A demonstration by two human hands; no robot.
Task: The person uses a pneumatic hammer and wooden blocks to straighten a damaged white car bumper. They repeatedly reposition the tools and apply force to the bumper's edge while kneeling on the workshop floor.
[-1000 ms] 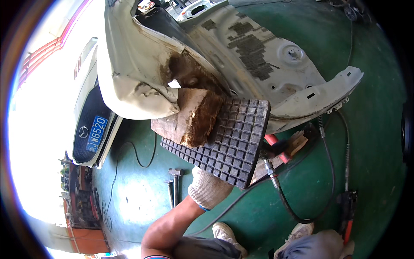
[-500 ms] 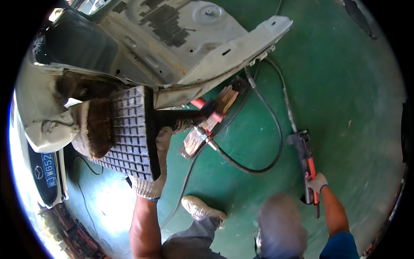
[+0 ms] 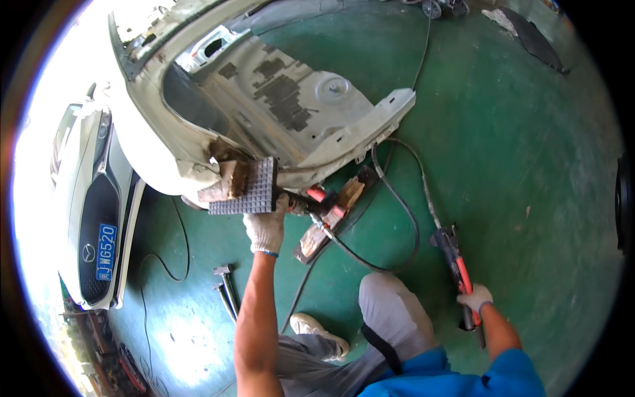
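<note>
My left hand (image 3: 264, 230), in a white knit glove, is closed around the neck of a hydraulic ram (image 3: 301, 202), just behind its square black ridged pad (image 3: 259, 192). A worn wooden block (image 3: 231, 178) sits between the pad and the dented pale car body (image 3: 192, 173). The ram's other end lies by a wooden board (image 3: 311, 241) on the floor. Off to the right, my gloved right hand (image 3: 475, 299) grips the red handle of a hydraulic hand pump (image 3: 451, 248). A black hose (image 3: 415, 231) loops from the ram; another hose (image 3: 430, 192) reaches the pump.
A cut floor panel (image 3: 324, 126) of the car body juts out ahead. Two hammers (image 3: 228, 288) lie left of my left forearm. A white car (image 3: 89, 198) stands at the left. Cables (image 3: 187, 245) trail over the green floor (image 3: 529, 152). Wheeled equipment (image 3: 440, 8) is at the far edge.
My viewpoint has drawn back, so the pad and car body look smaller and the hammers show. Both hands keep their holds on the ram and the pump handle.
</note>
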